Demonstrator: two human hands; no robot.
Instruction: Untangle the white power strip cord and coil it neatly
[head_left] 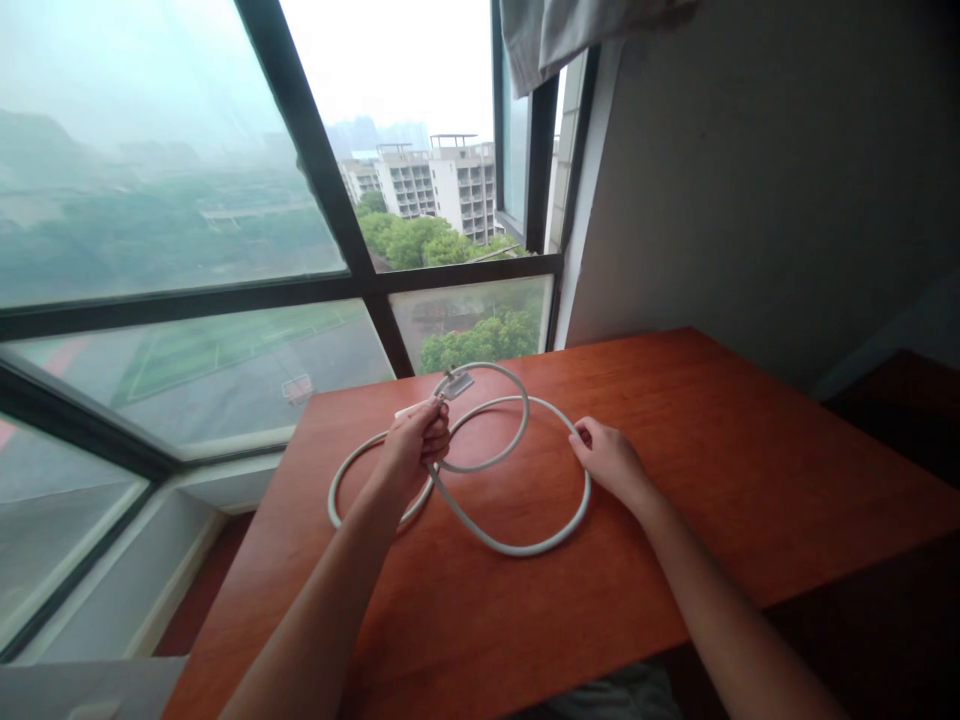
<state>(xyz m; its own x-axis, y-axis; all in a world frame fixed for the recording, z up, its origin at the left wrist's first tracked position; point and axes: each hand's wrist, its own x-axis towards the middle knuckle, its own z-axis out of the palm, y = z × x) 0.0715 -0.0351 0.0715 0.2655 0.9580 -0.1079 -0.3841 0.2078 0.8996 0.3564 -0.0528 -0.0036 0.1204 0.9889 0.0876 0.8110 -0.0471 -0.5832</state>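
A thick pale grey cable (517,549) lies in loose loops over the wooden table. My left hand (421,440) is closed around the cable near one end. Just past its fingertips sticks out a flat, light-coloured connector (458,386), whose exact type I cannot make out. Another whitish piece shows beside the knuckles, mostly hidden by the hand. On the other side, my right hand (606,455) pinches the outer curve of the largest loop between thumb and fingers. One smaller loop rises toward the table's far edge, and another spreads out left of my left hand.
The reddish-brown table (720,450) extends to the right and toward me. Beyond its far and left edges stand dark-framed windows (465,272), one pane open. A grey wall (735,180) closes off the right, and a curtain (570,35) hangs at the top.
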